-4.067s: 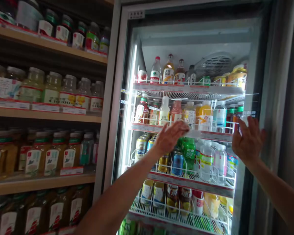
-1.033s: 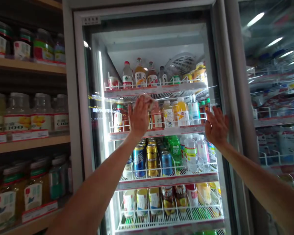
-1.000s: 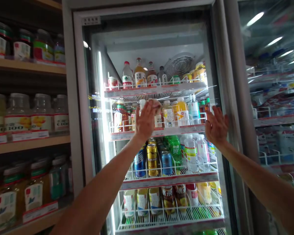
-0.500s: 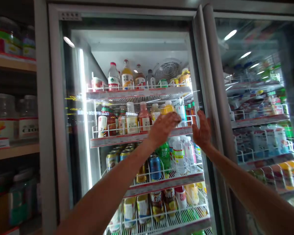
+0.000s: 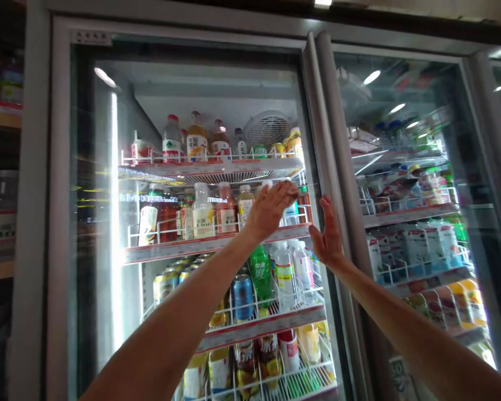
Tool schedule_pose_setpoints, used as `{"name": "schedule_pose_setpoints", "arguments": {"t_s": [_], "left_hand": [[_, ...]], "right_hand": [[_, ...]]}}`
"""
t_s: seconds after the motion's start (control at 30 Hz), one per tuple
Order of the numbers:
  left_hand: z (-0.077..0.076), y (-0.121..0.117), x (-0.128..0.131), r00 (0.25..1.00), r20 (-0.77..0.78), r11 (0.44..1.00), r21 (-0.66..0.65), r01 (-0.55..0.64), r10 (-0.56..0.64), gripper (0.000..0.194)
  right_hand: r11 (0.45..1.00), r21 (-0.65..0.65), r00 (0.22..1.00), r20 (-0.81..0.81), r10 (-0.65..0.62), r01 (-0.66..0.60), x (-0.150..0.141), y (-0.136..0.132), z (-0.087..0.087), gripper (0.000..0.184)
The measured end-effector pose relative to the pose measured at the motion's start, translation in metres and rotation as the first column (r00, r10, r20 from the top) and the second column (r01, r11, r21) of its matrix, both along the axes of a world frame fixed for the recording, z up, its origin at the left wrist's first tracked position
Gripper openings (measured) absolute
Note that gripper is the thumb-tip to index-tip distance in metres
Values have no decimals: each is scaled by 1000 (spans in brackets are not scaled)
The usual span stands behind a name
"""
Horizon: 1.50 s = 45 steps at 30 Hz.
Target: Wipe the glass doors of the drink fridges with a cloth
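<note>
My left hand (image 5: 270, 211) is raised before the glass door (image 5: 183, 83) of an upright drinks fridge, level with its second shelf. Its fingers stretch out to the right and nothing is in them. Farther right, my right hand (image 5: 328, 236) is held up beside the grey door frame (image 5: 322, 117), thumb and fingers apart, also holding nothing. Whether either hand touches the glass or frame I cannot tell. Behind the left hand are juice bottles, including a pink bottle (image 5: 226, 211); below it stands a green bottle (image 5: 260, 273).
Several wire-fronted shelves hold bottles and cans, among them a blue can (image 5: 242, 298). A second glass-door fridge (image 5: 401, 83) adjoins on the right. Along the left runs a dim wooden shelf (image 5: 0, 118) with jars. Ceiling lights reflect in the glass.
The view has swung right, so the fridge and left shelves have shifted left and more of the right-hand fridge shows. Both hands stay raised and open in nearly the same pose.
</note>
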<state>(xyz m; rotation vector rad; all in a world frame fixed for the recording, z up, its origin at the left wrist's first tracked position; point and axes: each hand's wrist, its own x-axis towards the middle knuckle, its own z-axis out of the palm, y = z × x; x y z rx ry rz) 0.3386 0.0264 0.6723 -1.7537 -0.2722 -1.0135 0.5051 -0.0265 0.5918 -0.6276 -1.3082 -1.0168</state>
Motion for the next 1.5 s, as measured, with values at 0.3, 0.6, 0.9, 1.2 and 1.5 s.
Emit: {"name": "schedule_pose_setpoints", "arguments": {"t_s": [0.3,0.6,0.9,1.2,1.5], "left_hand": [[23,-9,76,980,199,998,-64,-3,16,45],[-102,-17,36,898,-440,993,99,60,-11,45],[-95,-3,-62,996,-93,998,63,5,1,49],[-93,14,-135,911,412,999,-48,18,4,46],[-117,15,-186,943,320,995,-57,-78,92,43]], "right_hand": [[989,143,1000,10,26,-27,50,-26,28,54],[985,161,998,-41,-57,63,54,-30,34,50],[976,-118,982,-2,-187,185,-14,-5,-8,53],[918,-175,931,-9,-364,357,-49,26,-34,53],[913,-138,923,42,-382,384,-49,33,-40,51]]}}
